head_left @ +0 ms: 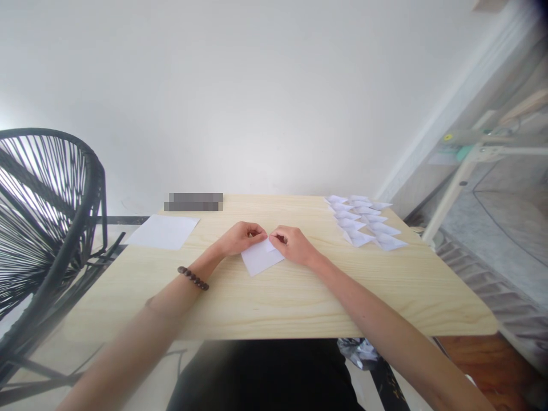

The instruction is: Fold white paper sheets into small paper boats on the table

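A white sheet of paper [260, 260] lies near the middle of the wooden table, partly covered by my fingers. My left hand [242, 237] pinches its far edge, thumb and forefinger closed on it. Right beside it, my right hand [293, 244] pinches the paper too, and a small folded flap shows by its thumb. The two sets of fingertips almost meet at the top of the sheet. A beaded bracelet [193, 278] circles my left wrist.
Several folded white paper pieces [357, 224] stand in rows at the table's right. Flat white paper [163, 232] lies at the left, near a blurred dark patch [194, 202]. A black woven chair [47, 228] stands left of the wooden table [240, 314]; a white wall [257, 103] rises behind.
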Available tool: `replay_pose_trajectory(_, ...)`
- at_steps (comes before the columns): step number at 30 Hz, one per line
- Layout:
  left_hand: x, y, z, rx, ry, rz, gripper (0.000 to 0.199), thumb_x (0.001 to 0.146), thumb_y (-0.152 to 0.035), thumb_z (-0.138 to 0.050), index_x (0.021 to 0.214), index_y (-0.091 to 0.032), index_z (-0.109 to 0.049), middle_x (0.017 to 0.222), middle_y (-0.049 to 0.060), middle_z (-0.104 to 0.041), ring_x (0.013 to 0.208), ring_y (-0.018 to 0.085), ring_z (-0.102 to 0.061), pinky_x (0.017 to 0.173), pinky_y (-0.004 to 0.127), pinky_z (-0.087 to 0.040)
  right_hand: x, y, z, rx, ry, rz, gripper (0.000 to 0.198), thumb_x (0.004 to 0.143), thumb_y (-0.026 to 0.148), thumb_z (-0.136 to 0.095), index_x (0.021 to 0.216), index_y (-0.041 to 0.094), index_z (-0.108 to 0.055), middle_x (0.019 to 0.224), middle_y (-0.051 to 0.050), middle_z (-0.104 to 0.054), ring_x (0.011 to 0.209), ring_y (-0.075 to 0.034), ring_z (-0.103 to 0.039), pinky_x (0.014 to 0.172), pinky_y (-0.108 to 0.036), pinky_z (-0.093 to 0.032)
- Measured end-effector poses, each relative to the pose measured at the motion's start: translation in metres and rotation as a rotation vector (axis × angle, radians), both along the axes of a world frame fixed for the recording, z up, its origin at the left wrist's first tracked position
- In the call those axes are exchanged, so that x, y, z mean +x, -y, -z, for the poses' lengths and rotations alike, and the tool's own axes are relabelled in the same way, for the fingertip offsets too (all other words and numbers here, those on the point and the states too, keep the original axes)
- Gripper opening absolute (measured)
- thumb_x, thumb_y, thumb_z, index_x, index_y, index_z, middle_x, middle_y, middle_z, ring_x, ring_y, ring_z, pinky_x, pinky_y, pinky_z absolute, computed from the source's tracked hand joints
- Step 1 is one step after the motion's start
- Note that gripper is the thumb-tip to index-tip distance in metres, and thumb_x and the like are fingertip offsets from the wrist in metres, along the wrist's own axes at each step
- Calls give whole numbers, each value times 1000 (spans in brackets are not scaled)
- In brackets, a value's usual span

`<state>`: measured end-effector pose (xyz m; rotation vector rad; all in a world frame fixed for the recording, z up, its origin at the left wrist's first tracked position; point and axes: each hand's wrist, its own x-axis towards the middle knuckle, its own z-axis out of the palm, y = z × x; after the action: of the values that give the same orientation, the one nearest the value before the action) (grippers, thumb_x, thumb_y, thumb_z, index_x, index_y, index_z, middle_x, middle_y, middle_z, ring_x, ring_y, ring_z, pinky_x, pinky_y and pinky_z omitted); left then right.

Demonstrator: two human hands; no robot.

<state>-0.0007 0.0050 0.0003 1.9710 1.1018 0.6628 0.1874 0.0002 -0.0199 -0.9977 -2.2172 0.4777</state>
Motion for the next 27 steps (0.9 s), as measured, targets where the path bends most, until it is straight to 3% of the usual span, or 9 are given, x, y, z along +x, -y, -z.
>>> replay_pose_trajectory(8,-1,1,-6,-67,39,24,30,73,-40,-53,78,-12,-61,68,2,-61,56,9,-50,47,18,-36,0,0,-6,-6,-28,-54,14,75,15,-44,63,16,-52,67,0,-54,59,-9,-45,57,-20,-34)
replay_pose_trajectory(18,-2,1,-12,-213,76,22,32,70,-41,-56,77,-11,-60,68,4,-61,58,12,-54,46,20,-39,25,-3,-14,-142,70,-166,13,70,12,-43,59,15,-51,60,3,-49,53,-7,-40,51,-19,-31)
replay_pose_trajectory(27,-2,-1,-10,-184,47,37,28,71,-39,-55,76,-12,-59,66,2,-60,55,10,-51,45,19,-36,21,1,-12,-93,93,-151,13,73,13,-43,63,16,-51,63,2,-51,55,-8,-42,52,-20,-31)
